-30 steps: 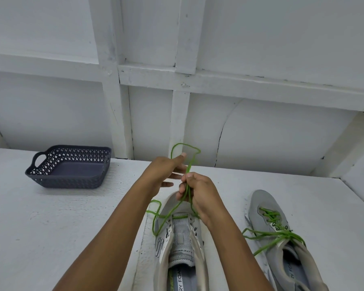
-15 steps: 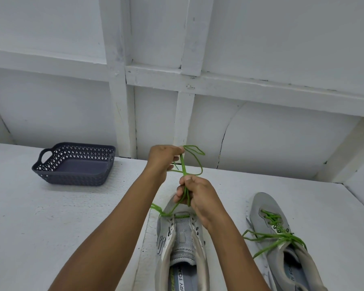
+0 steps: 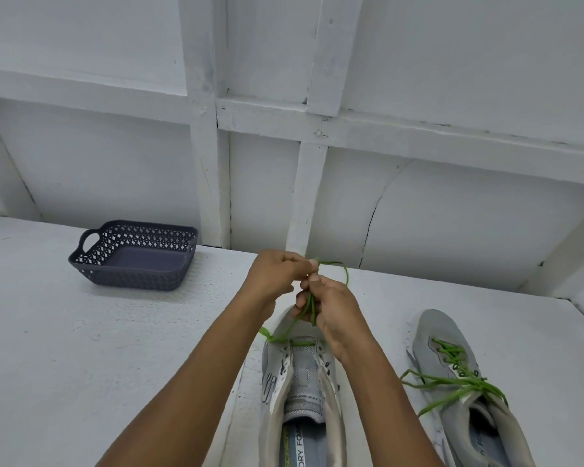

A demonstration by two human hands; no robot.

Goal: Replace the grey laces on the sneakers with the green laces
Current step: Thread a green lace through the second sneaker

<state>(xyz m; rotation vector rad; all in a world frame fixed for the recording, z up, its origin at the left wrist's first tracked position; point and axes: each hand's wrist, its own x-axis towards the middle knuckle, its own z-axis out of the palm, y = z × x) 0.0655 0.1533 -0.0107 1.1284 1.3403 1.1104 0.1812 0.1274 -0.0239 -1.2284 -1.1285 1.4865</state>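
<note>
A grey sneaker (image 3: pixel 300 382) lies toe-away in front of me with a green lace (image 3: pixel 309 306) threaded only through its lowest eyelets. Above its toe, my right hand (image 3: pixel 334 311) grips both strands of that lace together. My left hand (image 3: pixel 277 278) pinches the lace ends just above, and a small green loop curls out to the right of my fingers. A second grey sneaker (image 3: pixel 452 375) lies to the right, fully laced in green with its loose ends spread across it.
A dark blue perforated basket (image 3: pixel 134 257) with nothing visible inside stands at the back left of the white table (image 3: pixel 81 348). A white panelled wall rises right behind the table.
The lace loop above my hands has shrunk as my hands drew close together. My left hand went from open fingers to a pinch on the lace ends.
</note>
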